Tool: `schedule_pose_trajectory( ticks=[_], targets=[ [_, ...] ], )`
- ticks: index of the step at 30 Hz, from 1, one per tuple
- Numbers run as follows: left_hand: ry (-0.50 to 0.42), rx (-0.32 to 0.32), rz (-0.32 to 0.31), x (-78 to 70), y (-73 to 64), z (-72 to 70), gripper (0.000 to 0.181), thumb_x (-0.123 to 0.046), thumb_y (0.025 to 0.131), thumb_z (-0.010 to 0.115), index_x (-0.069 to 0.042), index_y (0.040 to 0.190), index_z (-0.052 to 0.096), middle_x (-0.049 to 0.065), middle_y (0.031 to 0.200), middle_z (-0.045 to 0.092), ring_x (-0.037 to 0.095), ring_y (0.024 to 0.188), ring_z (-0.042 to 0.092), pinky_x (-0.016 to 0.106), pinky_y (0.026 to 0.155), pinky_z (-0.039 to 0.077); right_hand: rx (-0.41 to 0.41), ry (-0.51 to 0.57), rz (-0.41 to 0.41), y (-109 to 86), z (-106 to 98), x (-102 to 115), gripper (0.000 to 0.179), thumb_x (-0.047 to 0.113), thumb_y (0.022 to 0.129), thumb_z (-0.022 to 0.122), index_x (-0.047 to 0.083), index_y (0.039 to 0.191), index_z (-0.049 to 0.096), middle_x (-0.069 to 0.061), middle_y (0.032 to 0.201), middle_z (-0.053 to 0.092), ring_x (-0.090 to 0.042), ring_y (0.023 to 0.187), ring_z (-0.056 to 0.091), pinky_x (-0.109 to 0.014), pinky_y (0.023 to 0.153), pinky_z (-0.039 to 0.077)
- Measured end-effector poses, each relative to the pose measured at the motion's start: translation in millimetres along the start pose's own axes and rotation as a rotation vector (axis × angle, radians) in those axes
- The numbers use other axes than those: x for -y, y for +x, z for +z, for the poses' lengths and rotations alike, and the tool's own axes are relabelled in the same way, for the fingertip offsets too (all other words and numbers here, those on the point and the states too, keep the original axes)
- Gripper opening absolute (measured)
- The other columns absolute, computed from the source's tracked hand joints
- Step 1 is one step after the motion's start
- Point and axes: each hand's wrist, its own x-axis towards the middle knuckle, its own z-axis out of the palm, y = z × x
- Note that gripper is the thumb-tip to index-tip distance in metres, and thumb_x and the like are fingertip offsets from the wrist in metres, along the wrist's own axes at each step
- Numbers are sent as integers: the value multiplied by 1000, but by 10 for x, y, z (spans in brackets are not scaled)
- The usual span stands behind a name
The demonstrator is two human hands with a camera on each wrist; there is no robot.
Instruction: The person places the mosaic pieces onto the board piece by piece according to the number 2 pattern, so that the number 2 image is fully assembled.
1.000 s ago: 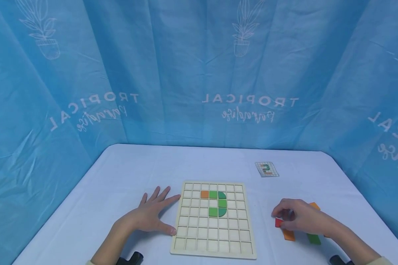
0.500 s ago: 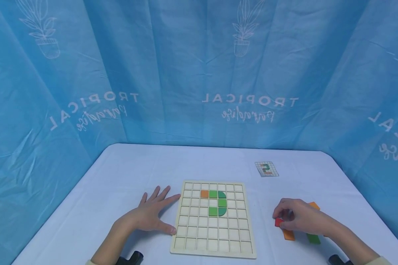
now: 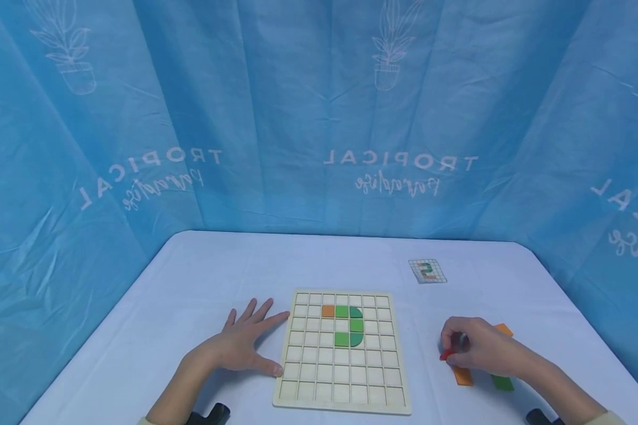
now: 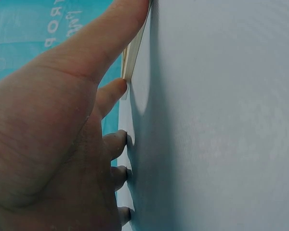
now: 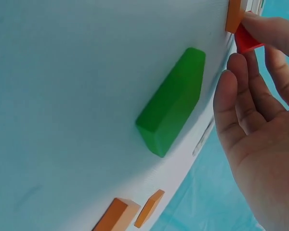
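Observation:
My right hand [image 3: 473, 343] pinches a small red block [image 3: 445, 355] between thumb and fingertips at the right of the table. In the right wrist view the red block [image 5: 245, 40] is tilted, partly covered by the thumb, beside an orange block. My left hand [image 3: 239, 345] lies with fingers spread, thumb and index fingertip touching the left edge of a wooden grid board [image 3: 342, 375]. On the board an orange square [image 3: 328, 311], green squares [image 3: 356, 325] and dark green rounded-corner tiles [image 3: 356, 339] form a curved line in the upper half.
An orange block [image 3: 462, 376] and a green block [image 3: 503, 383] lie under and beside my right hand. Another orange piece [image 3: 505, 329] shows behind the wrist. A card [image 3: 427, 271] with a gridded figure 2 lies farther back. Blue curtains [image 3: 319, 118] surround the white table.
The red block has turned from lying flat to tilted on edge in my right fingers, and that hand has shifted very slightly right. My left hand and the board stay still.

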Motion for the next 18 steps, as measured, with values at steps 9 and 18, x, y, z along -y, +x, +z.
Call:
schedule_pose_trajectory(
  ticks=[9,18],
  targets=[
    [-6,-4,13,-2,-2,-4,108,-80,56,70,-36,148,37,6,160,12,35,144,-5,64,108,-6,28,16,31,-53,-24,9,23,32,75,82,25,86,63,10,83,60,-15,76,55,-26,63,47],
    [-13,-3,16,-1,-24,-10,107,-78,56,71,-36,148,37,6,160,12,35,144,-5,64,108,-6,38,84,17,-102,-59,-78,22,33,78,79,23,92,65,7,86,62,-13,78,56,-26,65,47]
  ],
)
